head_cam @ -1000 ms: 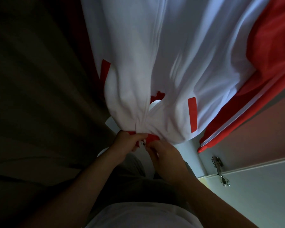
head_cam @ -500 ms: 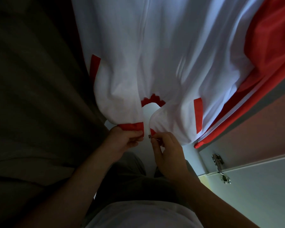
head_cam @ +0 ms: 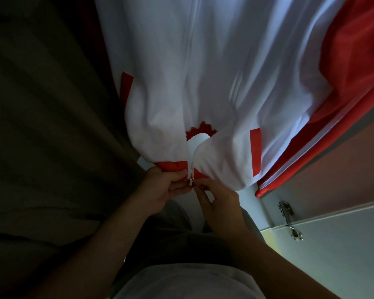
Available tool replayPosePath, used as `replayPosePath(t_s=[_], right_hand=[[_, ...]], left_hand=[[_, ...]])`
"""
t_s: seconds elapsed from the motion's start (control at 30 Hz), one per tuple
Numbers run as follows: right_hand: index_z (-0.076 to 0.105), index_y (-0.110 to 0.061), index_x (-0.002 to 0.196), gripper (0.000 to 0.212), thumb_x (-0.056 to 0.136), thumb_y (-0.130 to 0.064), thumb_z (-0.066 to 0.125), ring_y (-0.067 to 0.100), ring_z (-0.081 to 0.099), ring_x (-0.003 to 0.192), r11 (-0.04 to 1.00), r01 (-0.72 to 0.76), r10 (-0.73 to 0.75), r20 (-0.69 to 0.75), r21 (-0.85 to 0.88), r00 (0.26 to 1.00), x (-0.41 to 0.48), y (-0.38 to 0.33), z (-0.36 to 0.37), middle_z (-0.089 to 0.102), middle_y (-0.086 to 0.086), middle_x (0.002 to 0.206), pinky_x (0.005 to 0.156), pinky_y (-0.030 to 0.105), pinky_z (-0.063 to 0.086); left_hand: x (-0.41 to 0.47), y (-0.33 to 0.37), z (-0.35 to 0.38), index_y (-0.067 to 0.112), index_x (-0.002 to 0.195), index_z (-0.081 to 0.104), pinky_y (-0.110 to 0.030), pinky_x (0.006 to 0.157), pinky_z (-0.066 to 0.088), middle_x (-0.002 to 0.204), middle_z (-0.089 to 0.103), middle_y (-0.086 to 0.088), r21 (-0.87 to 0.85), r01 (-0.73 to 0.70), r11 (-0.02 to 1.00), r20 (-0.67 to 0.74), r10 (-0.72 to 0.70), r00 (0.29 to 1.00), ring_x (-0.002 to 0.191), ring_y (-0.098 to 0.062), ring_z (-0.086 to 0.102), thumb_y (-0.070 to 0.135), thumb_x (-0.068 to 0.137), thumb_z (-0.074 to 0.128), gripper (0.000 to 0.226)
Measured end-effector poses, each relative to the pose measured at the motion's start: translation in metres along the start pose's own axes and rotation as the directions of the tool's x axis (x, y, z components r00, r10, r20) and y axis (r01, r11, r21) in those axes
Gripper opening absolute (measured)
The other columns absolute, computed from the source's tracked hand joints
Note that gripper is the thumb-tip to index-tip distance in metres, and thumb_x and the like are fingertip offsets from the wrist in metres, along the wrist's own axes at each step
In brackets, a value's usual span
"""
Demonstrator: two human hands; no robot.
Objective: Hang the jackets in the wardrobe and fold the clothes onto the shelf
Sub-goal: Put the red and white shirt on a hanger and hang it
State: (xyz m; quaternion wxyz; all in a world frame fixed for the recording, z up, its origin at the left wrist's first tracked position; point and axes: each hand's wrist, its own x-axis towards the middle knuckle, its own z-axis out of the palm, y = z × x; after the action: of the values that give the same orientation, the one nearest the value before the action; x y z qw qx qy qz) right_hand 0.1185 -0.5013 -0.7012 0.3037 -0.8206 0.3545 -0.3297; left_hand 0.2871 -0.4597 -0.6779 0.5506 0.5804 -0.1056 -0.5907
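The white jacket [head_cam: 214, 72] was smooth cloth with a faint sheen, its red hem band [head_cam: 173, 166] matt. Its zipper pull [head_cam: 190, 181] gleamed as shiny metal, as did the door hinge [head_cam: 289, 221].

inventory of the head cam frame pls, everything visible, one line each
white jacket: 1, white with red hem and red pocket strips, hanging at centre, its bottom hem at the hands
zipper slider: 1, silver, at the bottom hem, between the hands
red garment: 1, red with white stripes, right of the white jacket
dark fabric: 1, dark brown, fills the left side
wardrobe door: 1, pale, lower right
hinges: 2, metal, on the door's edge
left hand: 1, pinches the hem left of the zipper
right hand: 1, pinches beside the slider
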Motion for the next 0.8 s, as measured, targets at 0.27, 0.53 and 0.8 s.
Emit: replayPosePath(t_s=[0.27,0.53,0.8], right_hand=[[0.076,-0.010,0.095,0.018,0.078,-0.008,0.082,0.014,0.072,0.084,0.999,0.042,-0.044,-0.111,-0.016,0.993,-0.002,-0.006,0.002,0.076,0.002,0.093,0.087,0.022,0.055],[0.074,-0.005,0.093,0.015,0.080,-0.003,0.080,0.014,0.070,0.082,1.000,0.001,0.001,-0.076,0.023,0.997,0.000,-0.010,0.002,0.075,0.006,0.092,0.084,0.022,0.052],[0.072,-0.005,0.094,0.014,0.082,0.000,0.077,0.018,0.067,0.086,0.999,-0.014,0.014,-0.002,0.031,1.000,-0.001,-0.007,0.001,0.072,0.008,0.096,0.084,0.028,0.053]], left_hand=[[-0.006,0.001,0.003,0.013,0.126,0.060,-0.044,0.089,0.057,0.113,0.074,-0.012,-0.001,0.013,1.000,0.028,-0.013,1.000,0.104,-0.029,0.072,0.007,0.092,0.062,0.034],[-0.008,0.003,0.006,0.011,0.125,0.061,-0.050,0.100,0.052,0.114,0.073,-0.011,0.095,-0.037,0.995,-0.073,0.044,0.996,0.105,-0.029,0.071,0.011,0.092,0.065,0.034],[-0.006,-0.007,0.016,0.022,0.099,0.063,-0.043,0.088,0.058,0.087,0.077,0.003,0.157,-0.200,0.967,-0.209,0.230,0.950,0.090,-0.020,0.074,0.014,0.086,0.074,0.019]])
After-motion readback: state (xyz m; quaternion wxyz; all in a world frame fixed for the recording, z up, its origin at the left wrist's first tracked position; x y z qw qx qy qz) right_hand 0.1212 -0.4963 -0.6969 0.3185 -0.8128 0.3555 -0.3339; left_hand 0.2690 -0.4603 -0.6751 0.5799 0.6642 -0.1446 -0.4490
